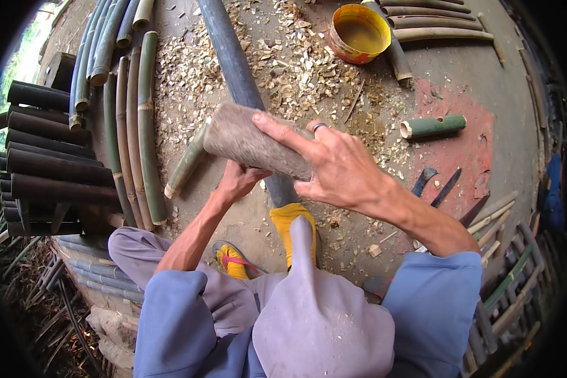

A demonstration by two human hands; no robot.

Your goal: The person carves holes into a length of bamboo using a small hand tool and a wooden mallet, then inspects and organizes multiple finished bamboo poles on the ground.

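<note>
A rough grey-brown block (258, 138), looking like stone or worn wood, is held at a slant over the floor in front of me. My right hand (340, 160) is wrapped over its right end, index finger stretched along the top. Under its lower left side, my left hand (239, 181) is closed against the block, its fingertips partly hidden. Beneath runs a long dark pole (230, 53), reaching toward my yellow-socked foot (286, 220). A short green bamboo piece (188, 164) lies left of the block, its upper end hidden behind it.
Wood chips (189, 88) cover the floor ahead. At the far right stands a yellow and red bucket (340, 50) of murky liquid. A green bamboo tube (431, 126) and dark curved blades (447, 187) lie on the right. Bamboo poles (147, 126) and stacked dark tubes (63, 192) line the left.
</note>
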